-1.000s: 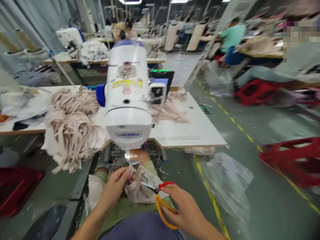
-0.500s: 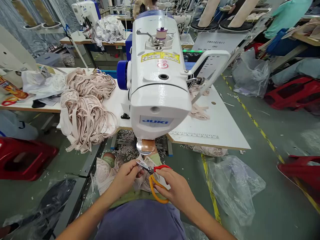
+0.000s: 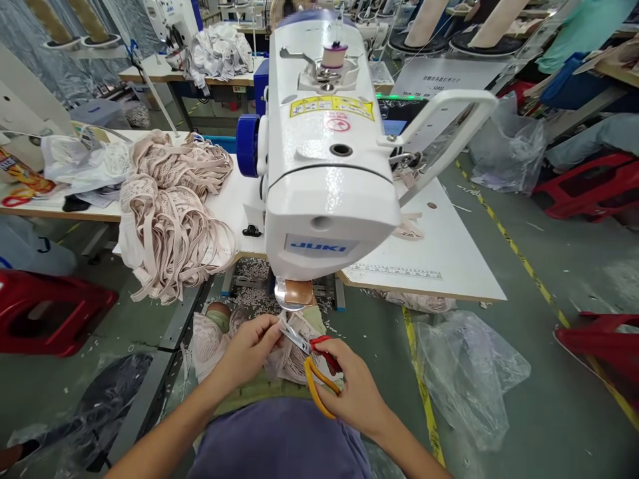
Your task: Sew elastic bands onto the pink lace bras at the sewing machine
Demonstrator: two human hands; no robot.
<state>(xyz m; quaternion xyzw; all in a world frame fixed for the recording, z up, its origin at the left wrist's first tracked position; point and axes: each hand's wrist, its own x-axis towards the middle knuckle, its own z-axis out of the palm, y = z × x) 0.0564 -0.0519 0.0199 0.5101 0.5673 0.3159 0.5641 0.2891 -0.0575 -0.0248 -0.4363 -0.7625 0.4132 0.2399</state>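
My left hand pinches a piece of beige lace fabric over my lap, just below the sewing machine's head. My right hand grips scissors with one red and one orange handle; their blades point up and left at the lace right beside my left fingers. The white sewing machine stands directly in front of me on a white table. More lace hangs over my left knee.
A heap of beige lace straps lies on the table at the left. Clear plastic bags lie on the floor at the right by a yellow line. Red bins stand at the left and right. Other workstations fill the background.
The view tilted down and came closer to the machine. My right hand brought the scissors up and left until the blades met the lace pinched by my left hand.
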